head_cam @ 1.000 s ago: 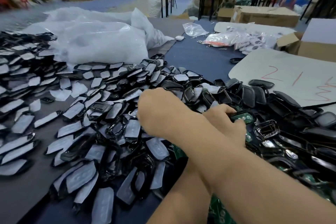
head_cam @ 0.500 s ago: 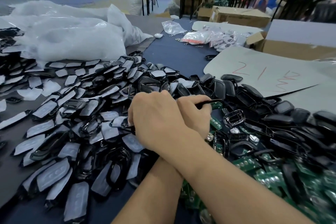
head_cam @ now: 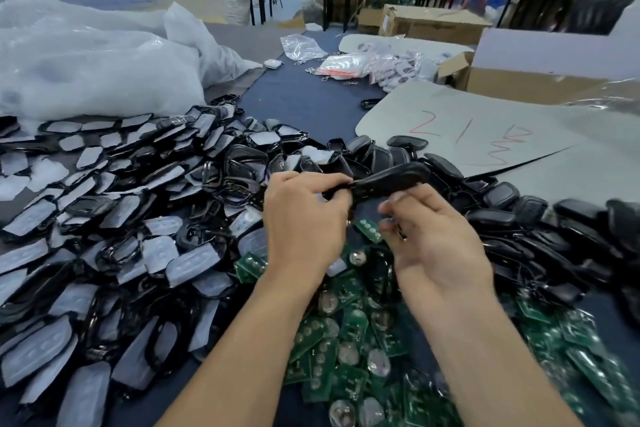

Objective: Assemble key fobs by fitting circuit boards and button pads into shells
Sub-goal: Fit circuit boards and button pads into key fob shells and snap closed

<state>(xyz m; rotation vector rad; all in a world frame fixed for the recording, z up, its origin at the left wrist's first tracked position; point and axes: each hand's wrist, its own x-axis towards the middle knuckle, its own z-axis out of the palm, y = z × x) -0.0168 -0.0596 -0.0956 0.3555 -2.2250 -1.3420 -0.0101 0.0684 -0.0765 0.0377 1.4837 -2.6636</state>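
1. Holding a glossy black plastic key-fob shell (head_cam: 388,180) above the middle of the pile: left hand (head_cam: 304,218) pinched on its left end, long axis running left to right, right end tilted slightly up and far.
2. Hovering just below and to the right, right hand (head_cam: 440,246), fingers curled toward each other; cannot tell whether anything small is gripped there.
3. Lying directly beneath the shell, near the right hand's fingertips (head_cam: 388,208): one small green circuit board (head_cam: 370,229), probably the next piece, and nearer the right hand.
4. Counting: one shell held, two hands apart; green boards with coin cells (head_cam: 349,340) heaped near, white translucent button pads (head_cam: 145,236) spread left, loose black shells (head_cam: 519,218) right, each too many to count.
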